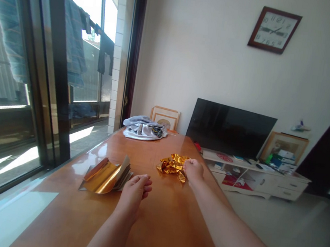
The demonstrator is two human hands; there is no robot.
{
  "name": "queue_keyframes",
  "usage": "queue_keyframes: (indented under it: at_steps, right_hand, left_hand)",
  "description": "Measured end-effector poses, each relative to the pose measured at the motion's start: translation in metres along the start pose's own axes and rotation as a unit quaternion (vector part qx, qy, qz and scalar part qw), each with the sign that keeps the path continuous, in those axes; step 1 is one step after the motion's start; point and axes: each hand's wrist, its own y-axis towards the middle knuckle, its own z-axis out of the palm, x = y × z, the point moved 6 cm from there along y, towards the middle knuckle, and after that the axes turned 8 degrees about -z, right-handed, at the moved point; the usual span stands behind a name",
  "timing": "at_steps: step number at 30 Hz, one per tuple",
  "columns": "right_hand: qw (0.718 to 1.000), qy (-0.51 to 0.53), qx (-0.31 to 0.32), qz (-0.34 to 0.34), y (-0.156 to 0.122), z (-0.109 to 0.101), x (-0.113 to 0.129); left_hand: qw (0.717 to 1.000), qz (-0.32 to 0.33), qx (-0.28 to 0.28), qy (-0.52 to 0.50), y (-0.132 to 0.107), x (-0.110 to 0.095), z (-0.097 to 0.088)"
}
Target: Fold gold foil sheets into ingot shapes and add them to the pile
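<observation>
**Loose foil on a slick tabletop**

The crumpled gold foil sheet lies at 12 o'clock on the glossy orange-brown wooden table, with your right hand at 1 o'clock, fingers bunched together against its edge; whether they pinch it, you cannot tell. Your left hand hovers empty at 11 o'clock, fingers loosely apart, just beside the fanned stack of gold-faced paper sheets at 10 o'clock. The risks: light foil could skid on the polish if pushed, and a careless left wrist could knock the curling top sheet askew.

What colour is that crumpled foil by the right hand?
The crumpled foil is shiny gold, clearest in the head view.
</observation>
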Motion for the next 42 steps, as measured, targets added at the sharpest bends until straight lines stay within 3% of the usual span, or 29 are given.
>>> queue_keyframes:
  at_steps: [9, 15, 21, 25, 30, 34, 37, 42]
  right_hand:
    - [0.988, -0.145, 0.007, -0.050, 0.037, 0.021, -0.005]
    - [0.985, -0.165, 0.033, -0.046, 0.037, 0.031, -0.011]
    - [0.990, -0.130, 0.018, -0.053, 0.025, 0.019, -0.007]
    - [0.997, -0.070, 0.012, -0.038, 0.001, 0.004, -0.002]
    - [0.997, 0.032, 0.061, 0.020, -0.052, -0.015, 0.003]
    - [0.987, 0.093, 0.098, 0.082, -0.096, -0.038, 0.004]
    - [0.961, 0.179, 0.103, 0.184, -0.123, -0.049, -0.008]
    - [0.956, 0.196, 0.108, 0.190, -0.148, -0.052, -0.020]
  left_hand:
    - [0.999, 0.029, -0.009, -0.013, -0.007, -0.016, -0.002]
    - [0.999, 0.033, -0.024, -0.013, -0.008, -0.016, -0.006]
    - [0.999, 0.048, -0.025, -0.005, -0.009, -0.021, -0.007]
    - [0.997, 0.067, -0.025, 0.000, -0.012, -0.026, -0.007]
    - [0.990, 0.133, -0.052, 0.008, -0.018, -0.046, -0.016]
    - [0.964, 0.213, -0.157, -0.013, -0.025, -0.070, -0.043]
    - [0.939, 0.260, -0.226, -0.006, -0.027, -0.081, -0.067]
    - [0.914, 0.268, -0.297, 0.064, -0.022, -0.079, -0.088]
